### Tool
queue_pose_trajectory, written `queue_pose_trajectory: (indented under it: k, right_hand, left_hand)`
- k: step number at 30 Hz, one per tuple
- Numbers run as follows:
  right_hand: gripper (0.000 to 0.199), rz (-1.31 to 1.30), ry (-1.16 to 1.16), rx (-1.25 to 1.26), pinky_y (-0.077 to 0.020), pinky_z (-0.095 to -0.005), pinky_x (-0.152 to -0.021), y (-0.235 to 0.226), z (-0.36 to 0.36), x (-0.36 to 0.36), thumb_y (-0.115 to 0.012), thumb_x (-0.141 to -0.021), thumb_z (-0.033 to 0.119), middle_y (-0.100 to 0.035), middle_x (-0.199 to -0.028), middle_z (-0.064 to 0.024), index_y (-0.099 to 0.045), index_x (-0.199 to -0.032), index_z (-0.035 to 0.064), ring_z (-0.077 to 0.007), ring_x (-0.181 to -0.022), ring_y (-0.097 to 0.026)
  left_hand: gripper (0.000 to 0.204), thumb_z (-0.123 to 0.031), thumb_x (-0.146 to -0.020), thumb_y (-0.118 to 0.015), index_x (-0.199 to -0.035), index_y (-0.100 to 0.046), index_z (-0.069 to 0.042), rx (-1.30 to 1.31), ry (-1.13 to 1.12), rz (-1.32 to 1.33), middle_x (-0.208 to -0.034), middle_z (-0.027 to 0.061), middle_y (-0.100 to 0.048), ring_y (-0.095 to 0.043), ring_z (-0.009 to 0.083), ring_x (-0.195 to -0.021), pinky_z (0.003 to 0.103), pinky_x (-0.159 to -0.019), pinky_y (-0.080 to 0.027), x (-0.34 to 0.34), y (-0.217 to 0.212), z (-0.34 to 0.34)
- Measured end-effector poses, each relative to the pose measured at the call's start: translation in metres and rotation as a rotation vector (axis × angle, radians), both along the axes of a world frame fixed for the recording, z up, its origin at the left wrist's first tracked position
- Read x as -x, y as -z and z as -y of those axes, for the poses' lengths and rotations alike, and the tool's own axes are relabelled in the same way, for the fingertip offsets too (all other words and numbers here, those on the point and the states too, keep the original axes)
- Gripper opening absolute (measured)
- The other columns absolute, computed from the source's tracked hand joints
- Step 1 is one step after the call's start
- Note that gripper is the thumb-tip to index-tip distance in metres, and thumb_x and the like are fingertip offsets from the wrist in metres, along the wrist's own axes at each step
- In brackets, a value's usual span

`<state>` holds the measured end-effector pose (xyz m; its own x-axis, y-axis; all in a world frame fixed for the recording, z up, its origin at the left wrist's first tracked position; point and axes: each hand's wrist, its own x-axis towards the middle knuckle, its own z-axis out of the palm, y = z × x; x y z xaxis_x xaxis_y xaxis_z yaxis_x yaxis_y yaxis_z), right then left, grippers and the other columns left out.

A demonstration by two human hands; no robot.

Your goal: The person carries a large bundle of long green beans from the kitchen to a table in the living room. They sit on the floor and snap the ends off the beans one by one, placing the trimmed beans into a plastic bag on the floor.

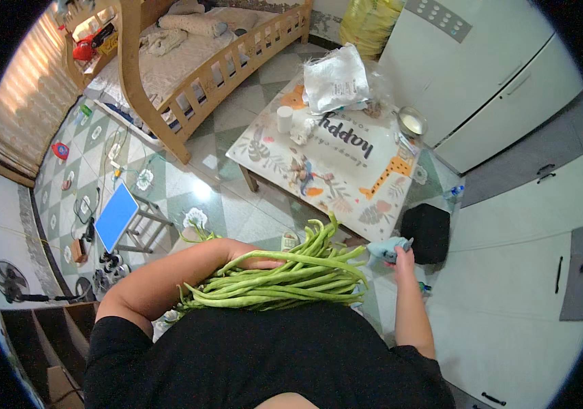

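Against our chest, our left hand (254, 258) cradles a thick bundle of long green string beans (285, 276), its fingers curled over the top of the pods and the forearm tucked beneath them. We see the bundle's long axis run left to right across our body, with curved ends fanning up and toward our right. Our right hand (400, 258) is out past those ends, just beside them but not touching, closed around a small pale blue soft thing (385, 249) whose kind we cannot make out. So the beans lie wholly on the left hand's side, and that hand alone carries them. Ahead of us stands a low surface (346, 160) covered with a pale printed animal cloth, bearing a white plastic bag (336, 82), a white cup (285, 118) and a small metal bowl (411, 123). Beyond it stands a wooden bed (210, 61).
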<state>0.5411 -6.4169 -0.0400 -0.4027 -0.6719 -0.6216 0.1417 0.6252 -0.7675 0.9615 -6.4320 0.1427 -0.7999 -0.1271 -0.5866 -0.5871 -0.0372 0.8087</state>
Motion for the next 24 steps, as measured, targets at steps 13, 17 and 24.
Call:
queue_pose_trajectory:
  k: [13, 17, 24]
  right_hand:
    - [0.05, -0.349, -0.762, 0.25, -0.0404, -0.0311, -0.082, -0.006, 0.309, -0.151, -0.056, -0.073, 0.022, -0.049, -0.111, -0.0159, -0.042, -0.118, 0.0031, -0.0231, -0.098, -0.051]
    - [0.054, -0.347, -0.938, 0.367, -0.0432, -0.0309, -0.077, -0.012, 0.362, -0.204, -0.059, -0.073, 0.021, -0.049, -0.111, -0.0149, -0.039, -0.12, 0.0041, -0.0221, -0.091, -0.054]
    - [0.057, -0.409, -1.031, 0.262, -0.0437, -0.0317, -0.077, -0.01, 0.432, -0.294, -0.06, -0.072, 0.022, -0.049, -0.11, -0.0148, -0.038, -0.121, 0.0035, -0.0234, -0.089, -0.055]
  left_hand:
    - [0.051, -0.038, -0.09, -0.032, -0.124, -0.032, 0.0, -0.211, -0.121, 0.028, -0.124, 0.0138, -0.04, -0.037, 0.0196, -0.11, 0.031, -0.094, -0.029, -0.037, 0.02, 0.185]
    - [0.055, -0.042, -0.089, -0.031, -0.126, -0.031, -0.001, -0.225, -0.097, -0.092, -0.125, 0.0143, -0.039, -0.037, 0.0211, -0.112, 0.032, -0.094, -0.029, -0.061, 0.041, 0.225]
    - [0.057, -0.045, -0.089, -0.029, -0.127, -0.029, -0.002, -0.179, -0.041, -0.144, -0.125, 0.0154, -0.039, -0.037, 0.023, -0.112, 0.032, -0.095, -0.028, -0.13, 0.041, 0.293]
